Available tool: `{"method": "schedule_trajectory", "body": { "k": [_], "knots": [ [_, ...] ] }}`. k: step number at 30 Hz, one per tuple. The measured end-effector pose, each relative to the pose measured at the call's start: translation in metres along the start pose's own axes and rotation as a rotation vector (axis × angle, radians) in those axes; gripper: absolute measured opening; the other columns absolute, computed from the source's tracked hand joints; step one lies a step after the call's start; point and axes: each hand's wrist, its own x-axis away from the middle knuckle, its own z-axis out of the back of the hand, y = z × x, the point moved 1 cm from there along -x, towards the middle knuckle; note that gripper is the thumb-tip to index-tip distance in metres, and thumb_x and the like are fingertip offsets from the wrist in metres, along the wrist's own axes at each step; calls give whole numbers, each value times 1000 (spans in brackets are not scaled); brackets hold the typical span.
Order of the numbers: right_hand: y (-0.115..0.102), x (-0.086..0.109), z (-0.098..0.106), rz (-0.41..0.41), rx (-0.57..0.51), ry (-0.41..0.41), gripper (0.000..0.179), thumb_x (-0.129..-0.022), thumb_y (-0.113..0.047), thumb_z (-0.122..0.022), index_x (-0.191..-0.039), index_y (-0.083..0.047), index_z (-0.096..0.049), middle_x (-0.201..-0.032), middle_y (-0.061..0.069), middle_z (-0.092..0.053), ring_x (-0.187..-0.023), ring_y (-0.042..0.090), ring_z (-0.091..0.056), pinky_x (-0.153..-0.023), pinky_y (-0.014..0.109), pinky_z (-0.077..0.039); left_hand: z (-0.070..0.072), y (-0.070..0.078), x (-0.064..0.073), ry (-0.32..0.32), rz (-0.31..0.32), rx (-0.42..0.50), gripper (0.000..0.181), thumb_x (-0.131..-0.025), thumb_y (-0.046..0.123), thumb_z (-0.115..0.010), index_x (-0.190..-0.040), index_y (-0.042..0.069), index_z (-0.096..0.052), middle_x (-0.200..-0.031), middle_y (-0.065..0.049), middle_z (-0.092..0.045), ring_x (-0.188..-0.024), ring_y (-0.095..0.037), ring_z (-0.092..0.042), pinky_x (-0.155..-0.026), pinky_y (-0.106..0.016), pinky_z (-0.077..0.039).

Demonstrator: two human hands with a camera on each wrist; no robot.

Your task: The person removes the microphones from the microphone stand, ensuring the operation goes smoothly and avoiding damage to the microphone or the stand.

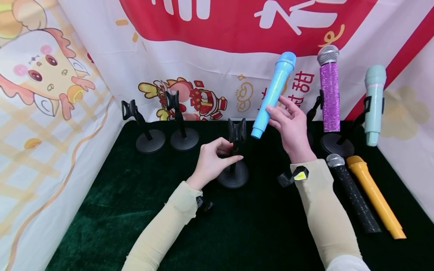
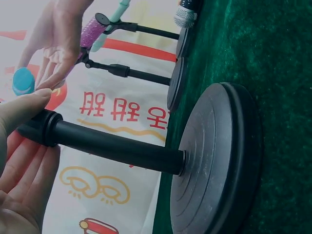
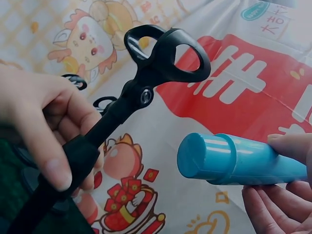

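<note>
My left hand (image 1: pixel 214 161) grips the post of a black microphone stand (image 1: pixel 234 177), thumb on one side and fingers on the other. Its clip (image 3: pixel 168 56) at the top holds nothing, and the round base (image 2: pixel 209 161) rests on the green cloth. In my right hand (image 1: pixel 291 126) a light blue microphone (image 1: pixel 272 96) is pinched between thumb and fingers, tilted with its head up. The microphone's lower end (image 3: pixel 209 158) points toward the stand, apart from the clip in the right wrist view.
Two bare stands (image 1: pixel 150 140) (image 1: pixel 184 138) stand at the back left. At the right, stands carry a purple glittery microphone (image 1: pixel 330 96) and a mint green microphone (image 1: pixel 374 101). A black microphone (image 1: pixel 354 195) and a yellow microphone (image 1: pixel 376 197) lie on the green cloth (image 1: pixel 257 226).
</note>
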Motion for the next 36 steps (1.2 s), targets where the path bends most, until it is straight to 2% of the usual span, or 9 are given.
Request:
{"method": "schedule_trajectory", "body": {
  "k": [4, 7, 15, 24, 33, 36],
  "knots": [
    [3, 4, 6, 2, 49, 0, 65, -85, -15, -85, -143, -8, -56, -122, 14, -70, -105, 23, -70, -87, 31, -58, 2, 1, 1, -13, 41, 21, 25, -85, 28, -86, -105, 19, -74, -103, 10, -73, -88, -9, -72, -80, -29, -60],
    [4, 8, 11, 4, 70, -9, 64, -86, -15, -85, -143, -8, -58, -122, 13, -70, -106, 22, -69, -87, 31, -58, 3, 1, 1, -19, 61, 35, 24, -85, 24, -86, -106, 18, -75, -104, 10, -73, -89, -10, -72, -80, -28, -60],
    [9, 17, 27, 18, 126, -23, 61, -86, -9, -83, -142, -6, -58, -117, 9, -73, -100, 18, -71, -82, 29, -59, 3, 2, 1, -29, 85, 46, 26, -86, 29, -85, -107, 17, -76, -105, 7, -74, -92, -21, -74, -81, -28, -60],
    [17, 26, 48, -14, 208, -13, 63, -86, -6, -83, -143, -4, -56, -112, 5, -74, -96, 15, -72, -79, 28, -60, 2, 1, 1, -29, 88, 39, 23, -86, 23, -85, -107, 18, -75, -105, 6, -74, -90, -10, -73, -80, -29, -60],
    [25, 35, 69, -44, 216, -38, 64, -86, -4, -83, -144, -2, -55, -111, 5, -74, -95, 14, -72, -80, 28, -59, 2, 0, 0, -28, 97, 40, 26, -86, 32, -85, -107, 18, -75, -105, 6, -74, -90, -13, -73, -80, -29, -60],
    [26, 37, 75, -69, 270, -37, 64, -87, -8, -83, -144, -3, -55, -113, 3, -74, -97, 14, -72, -81, 28, -59, 2, 0, 1, -27, 96, 34, 27, -86, 32, -84, -106, 18, -75, -105, 7, -74, -90, -11, -73, -80, -29, -60]
  ]
}}
